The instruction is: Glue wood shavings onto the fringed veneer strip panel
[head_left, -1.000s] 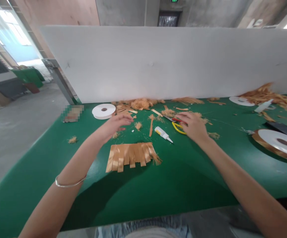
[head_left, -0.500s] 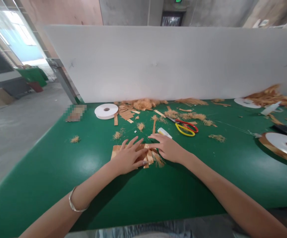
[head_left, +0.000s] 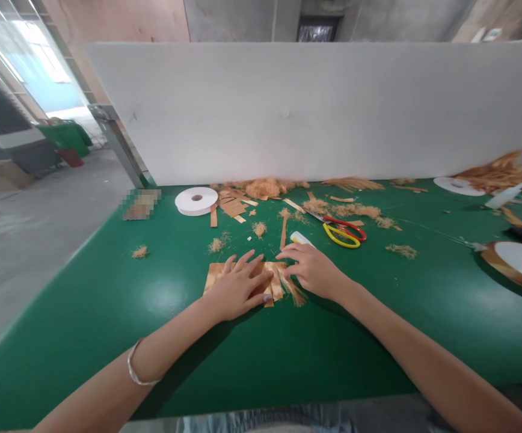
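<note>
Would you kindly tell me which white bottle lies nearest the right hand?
The nearer bottle, partly hidden by the right hand; the far bottle lies well off to the right, beside the pile of brown strands.

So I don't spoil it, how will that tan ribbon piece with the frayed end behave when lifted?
The tan ribbon piece will probably be floppy and light: it looks thin, lying flat beneath the left hand. Its strips may flap, as a gap shows between two. The threads beside the right hand, fanned out loosely, could tangle or shed.
</note>
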The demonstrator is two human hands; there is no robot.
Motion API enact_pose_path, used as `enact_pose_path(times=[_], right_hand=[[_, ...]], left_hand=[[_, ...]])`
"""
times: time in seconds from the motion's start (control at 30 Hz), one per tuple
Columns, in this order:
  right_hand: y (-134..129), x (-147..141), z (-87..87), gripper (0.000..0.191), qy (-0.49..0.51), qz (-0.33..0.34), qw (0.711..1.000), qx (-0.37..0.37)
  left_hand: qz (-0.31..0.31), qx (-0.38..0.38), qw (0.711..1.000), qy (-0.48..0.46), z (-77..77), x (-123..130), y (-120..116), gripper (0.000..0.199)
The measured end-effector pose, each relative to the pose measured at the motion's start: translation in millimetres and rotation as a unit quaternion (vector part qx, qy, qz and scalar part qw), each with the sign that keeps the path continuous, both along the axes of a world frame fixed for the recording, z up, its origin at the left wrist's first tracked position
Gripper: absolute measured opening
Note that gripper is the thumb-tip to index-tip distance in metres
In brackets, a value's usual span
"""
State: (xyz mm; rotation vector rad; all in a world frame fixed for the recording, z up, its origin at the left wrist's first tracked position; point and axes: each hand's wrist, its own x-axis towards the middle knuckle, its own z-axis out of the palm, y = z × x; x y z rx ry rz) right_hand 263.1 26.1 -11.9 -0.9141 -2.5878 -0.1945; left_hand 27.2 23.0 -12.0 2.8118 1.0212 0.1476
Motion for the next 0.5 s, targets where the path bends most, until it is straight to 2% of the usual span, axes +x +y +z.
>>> enact_pose_path(times=[0.17,0.3,0.5], right_hand=[[-1.8,-2.9,0.7,0.035,-0.028,0.016,0.999,0.021],[-0.6,0.4,0.7,0.034,-0.042,-0.001,0.999,0.010],[-8.7,-4.3,6.1,0.027,0.020,0.005,1.000,-0.005]], left_hand=[[0.006,-0.001,1.000,0.003,-1.6,-0.4,0.8,0.054],[0.007,-0.004,1.000,-0.014,-1.3,-1.0,0.7,0.053],[0.008,-0.007,0.999,-0.037,-0.3,-1.3,-0.2,0.049]])
